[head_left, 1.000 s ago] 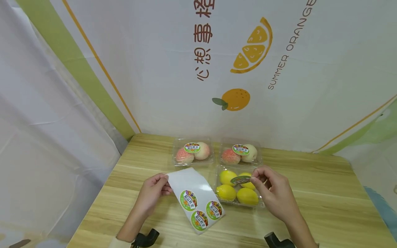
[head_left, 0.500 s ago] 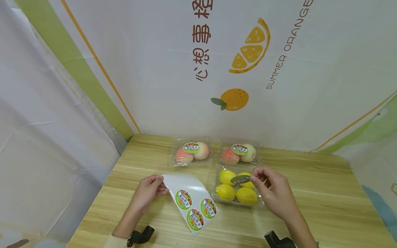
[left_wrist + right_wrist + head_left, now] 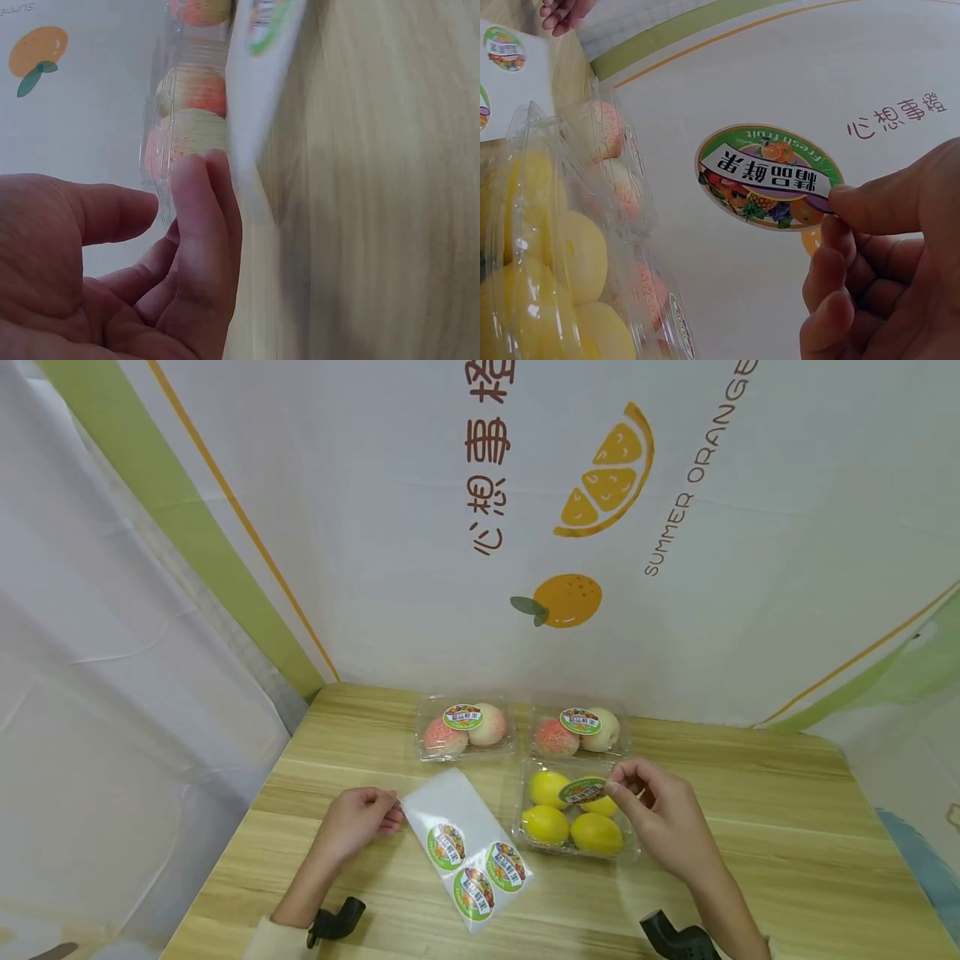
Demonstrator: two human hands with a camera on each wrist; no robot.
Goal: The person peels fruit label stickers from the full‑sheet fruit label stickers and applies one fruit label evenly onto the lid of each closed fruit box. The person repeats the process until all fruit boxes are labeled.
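My right hand (image 3: 660,814) pinches an oval fruit sticker (image 3: 769,176) by its edge between thumb and fingers, above a clear box of lemons (image 3: 547,824). The sticker's printed face shows in the right wrist view. My left hand (image 3: 356,821) is just left of the white sticker sheet (image 3: 450,797), which bears several round stickers at its near end. In the left wrist view, the left thumb and fingers (image 3: 199,217) stand apart with nothing between them. The sheet's blurred edge (image 3: 259,90) lies beyond the fingertips.
Two clear boxes of peaches stand at the back of the wooden table (image 3: 720,827): a left box (image 3: 467,752) and a right box (image 3: 581,752), each with a sticker on its lid. Behind them hangs a printed white cloth (image 3: 420,568).
The left hand has moved slightly left and let go of the sticker sheet, which now lies flatter on the table. The right hand keeps its sticker in nearly the same place.
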